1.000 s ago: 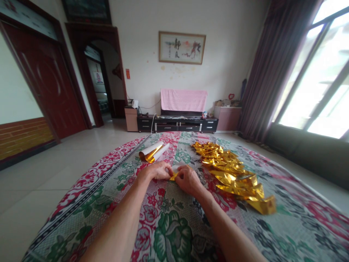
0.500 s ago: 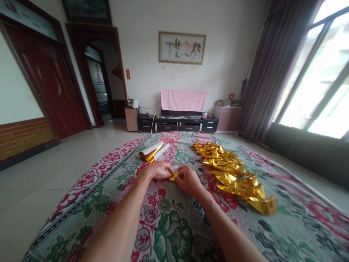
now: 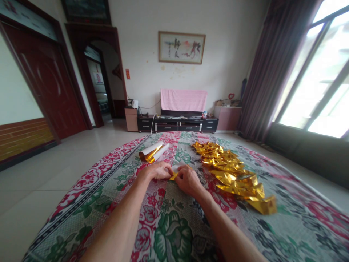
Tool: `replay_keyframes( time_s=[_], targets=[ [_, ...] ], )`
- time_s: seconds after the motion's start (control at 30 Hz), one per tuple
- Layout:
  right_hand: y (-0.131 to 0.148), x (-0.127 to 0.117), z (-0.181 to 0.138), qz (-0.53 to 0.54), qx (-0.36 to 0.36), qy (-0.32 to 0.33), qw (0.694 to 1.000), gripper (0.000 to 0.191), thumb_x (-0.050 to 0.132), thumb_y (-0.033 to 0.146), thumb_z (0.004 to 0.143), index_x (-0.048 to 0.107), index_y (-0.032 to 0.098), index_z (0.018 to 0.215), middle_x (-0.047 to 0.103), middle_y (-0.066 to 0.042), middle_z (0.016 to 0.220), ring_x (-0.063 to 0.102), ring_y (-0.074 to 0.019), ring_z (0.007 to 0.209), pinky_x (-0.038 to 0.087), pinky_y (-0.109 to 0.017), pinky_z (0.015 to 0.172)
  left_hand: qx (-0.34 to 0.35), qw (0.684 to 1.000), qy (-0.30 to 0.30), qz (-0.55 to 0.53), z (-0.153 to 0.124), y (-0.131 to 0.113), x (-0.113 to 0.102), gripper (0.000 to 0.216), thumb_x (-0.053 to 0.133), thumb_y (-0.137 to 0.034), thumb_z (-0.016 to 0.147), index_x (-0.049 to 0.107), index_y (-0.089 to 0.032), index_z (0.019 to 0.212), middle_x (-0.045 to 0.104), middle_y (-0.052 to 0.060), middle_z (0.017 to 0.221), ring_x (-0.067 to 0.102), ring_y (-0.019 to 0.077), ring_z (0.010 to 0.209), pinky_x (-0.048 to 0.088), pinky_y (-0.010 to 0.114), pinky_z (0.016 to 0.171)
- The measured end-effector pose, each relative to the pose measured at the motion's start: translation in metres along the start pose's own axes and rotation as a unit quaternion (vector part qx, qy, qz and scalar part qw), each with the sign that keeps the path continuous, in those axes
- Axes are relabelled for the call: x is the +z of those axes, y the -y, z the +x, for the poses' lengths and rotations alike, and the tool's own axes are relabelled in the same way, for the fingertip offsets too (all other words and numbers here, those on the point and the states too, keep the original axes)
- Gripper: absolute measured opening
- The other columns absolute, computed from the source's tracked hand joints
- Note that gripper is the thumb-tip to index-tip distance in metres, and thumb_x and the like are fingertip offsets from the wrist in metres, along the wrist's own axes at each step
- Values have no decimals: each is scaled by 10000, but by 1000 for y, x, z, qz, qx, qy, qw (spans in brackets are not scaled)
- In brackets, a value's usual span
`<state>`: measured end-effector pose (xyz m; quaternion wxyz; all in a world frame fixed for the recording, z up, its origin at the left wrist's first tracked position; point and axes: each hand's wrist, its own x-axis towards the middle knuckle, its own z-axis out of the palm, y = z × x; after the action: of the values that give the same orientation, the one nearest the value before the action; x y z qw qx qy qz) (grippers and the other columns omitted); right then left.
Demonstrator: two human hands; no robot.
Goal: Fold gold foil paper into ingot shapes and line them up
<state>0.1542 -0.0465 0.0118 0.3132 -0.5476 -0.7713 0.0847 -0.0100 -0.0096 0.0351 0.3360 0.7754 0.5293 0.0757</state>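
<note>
My left hand (image 3: pixel 156 170) and my right hand (image 3: pixel 188 181) meet over a small sheet of gold foil paper (image 3: pixel 174 176) lying on the floral cloth (image 3: pixel 169 225). Both hands have their fingers curled and pinch the sheet, whose white back shows between them. A rolled bundle of gold and white sheets (image 3: pixel 153 151) lies just beyond my left hand. To the right of my right hand stretches a long heap of folded gold foil pieces (image 3: pixel 234 174).
The cloth covers a round table with tiled floor (image 3: pixel 40 174) to the left. A low dark TV cabinet (image 3: pixel 177 123) with a pink cover stands at the far wall. A dark sofa back (image 3: pixel 308 153) and windows run along the right.
</note>
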Motion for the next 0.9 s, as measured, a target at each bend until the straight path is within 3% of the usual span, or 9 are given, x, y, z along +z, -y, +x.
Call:
replay_keyframes(
  time_s=[0.5,0.9],
  targets=[
    [0,3,0,-10,8,-6,1000,136,511,90,654,562,141,538,664,-84,886,592,-138,787,397,-202,695,-14,1000,5,-6,7,7,1,362,482,-311,678,643,-222,990,561,0,681,451,95,497,348,202,436],
    [-1,8,0,-19,10,-30,999,123,502,95,642,549,150,542,649,-69,813,579,-128,714,388,-201,645,6,1000,-3,-7,1,1,-1,363,520,-239,617,645,-178,952,540,-2,630,419,90,464,307,212,414]
  ],
)
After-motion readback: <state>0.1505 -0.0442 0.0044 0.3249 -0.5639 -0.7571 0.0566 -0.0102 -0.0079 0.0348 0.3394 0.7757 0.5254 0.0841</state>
